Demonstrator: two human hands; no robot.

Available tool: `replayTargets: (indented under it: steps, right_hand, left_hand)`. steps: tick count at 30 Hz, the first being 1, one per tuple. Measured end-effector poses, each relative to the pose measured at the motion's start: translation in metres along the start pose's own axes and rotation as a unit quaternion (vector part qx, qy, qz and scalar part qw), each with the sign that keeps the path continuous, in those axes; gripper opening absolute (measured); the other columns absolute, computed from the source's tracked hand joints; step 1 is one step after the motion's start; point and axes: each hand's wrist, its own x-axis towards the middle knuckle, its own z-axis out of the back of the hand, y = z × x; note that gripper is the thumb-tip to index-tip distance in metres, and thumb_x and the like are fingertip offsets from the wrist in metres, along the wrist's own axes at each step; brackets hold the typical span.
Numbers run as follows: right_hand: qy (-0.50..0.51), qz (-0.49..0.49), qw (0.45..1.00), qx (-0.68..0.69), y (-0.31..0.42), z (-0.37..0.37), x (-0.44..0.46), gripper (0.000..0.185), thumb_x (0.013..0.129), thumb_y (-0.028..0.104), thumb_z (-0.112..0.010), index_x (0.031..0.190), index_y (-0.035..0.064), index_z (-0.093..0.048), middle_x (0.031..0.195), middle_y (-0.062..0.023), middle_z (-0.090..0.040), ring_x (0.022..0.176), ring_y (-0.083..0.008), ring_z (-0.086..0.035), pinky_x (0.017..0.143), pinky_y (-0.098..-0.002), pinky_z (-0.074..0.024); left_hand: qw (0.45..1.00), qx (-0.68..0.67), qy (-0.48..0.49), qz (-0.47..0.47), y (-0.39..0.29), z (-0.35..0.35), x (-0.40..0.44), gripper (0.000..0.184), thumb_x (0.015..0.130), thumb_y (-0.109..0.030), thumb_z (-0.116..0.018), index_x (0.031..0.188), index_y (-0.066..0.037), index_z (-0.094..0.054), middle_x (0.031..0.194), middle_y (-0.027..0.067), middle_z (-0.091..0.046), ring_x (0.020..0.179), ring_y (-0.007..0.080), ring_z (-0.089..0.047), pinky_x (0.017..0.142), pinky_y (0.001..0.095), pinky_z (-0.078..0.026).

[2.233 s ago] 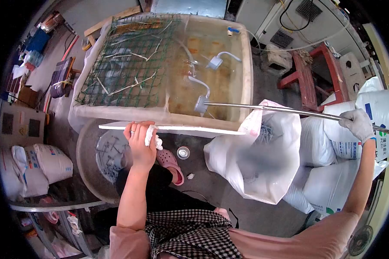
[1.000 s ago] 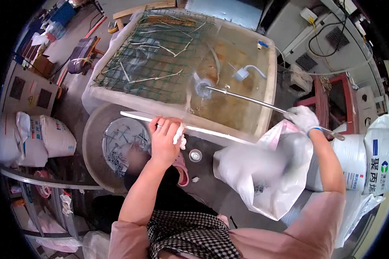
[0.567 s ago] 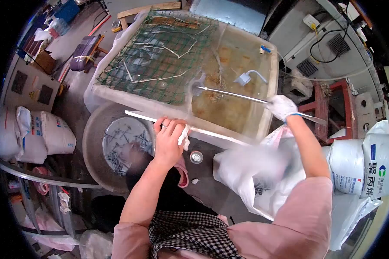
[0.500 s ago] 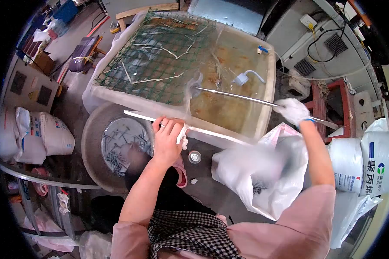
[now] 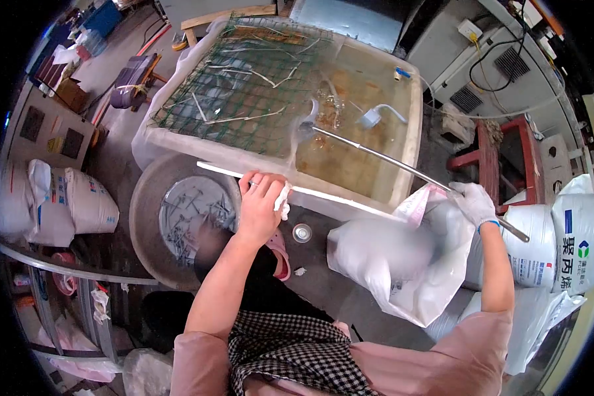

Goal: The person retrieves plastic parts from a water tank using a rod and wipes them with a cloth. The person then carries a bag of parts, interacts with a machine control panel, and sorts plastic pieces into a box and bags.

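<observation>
Right hand: gloved, closed around metal rod
Left hand: bare, clasping white board and crumpled tissue
Rod's far end: at pale fitting in water tub
Sack: "聚丙烯", "PCEC"

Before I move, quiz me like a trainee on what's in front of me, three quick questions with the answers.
1. True or false: the right hand wears a glove.
2. What does that hand grip?
A) a wooden broom
B) a metal rod
C) a hammer
3. Fill in the blank: green netting covers the left part of the ____.

Key: 1. True; 2. B; 3. tank
</observation>
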Motion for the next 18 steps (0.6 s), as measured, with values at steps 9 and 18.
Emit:
replayTargets:
  steps: [9,18]
  right_hand:
    - [-0.012,-0.005,1.000,0.029,-0.028,-0.004,-0.021,0.040,0.087,0.032,-0.060,0.116,0.0043,-0.064,0.098,-0.0230,-0.067,0.089,-0.0307,-0.068,0.081,-0.0355,-0.0504]
    - [-0.076,0.029,0.996,0.044,-0.048,-0.023,-0.011,0.039,0.087,0.030,-0.059,0.115,0.0041,-0.065,0.098,-0.0237,-0.067,0.094,-0.0343,-0.066,0.082,-0.0383,-0.0495]
  left_hand:
    - [1.000,-0.001,0.005,-0.014,0.006,0.004,0.000,0.020,0.077,-0.004,-0.067,0.095,-0.005,-0.058,0.100,0.0056,-0.061,0.097,0.0268,-0.056,0.100,0.0433,-0.031]
    - [1.000,0.015,-0.010,-0.013,0.006,0.002,-0.001,0.018,0.077,-0.011,-0.066,0.092,-0.007,-0.057,0.096,0.0051,-0.059,0.096,0.0246,-0.056,0.098,0.0432,-0.033]
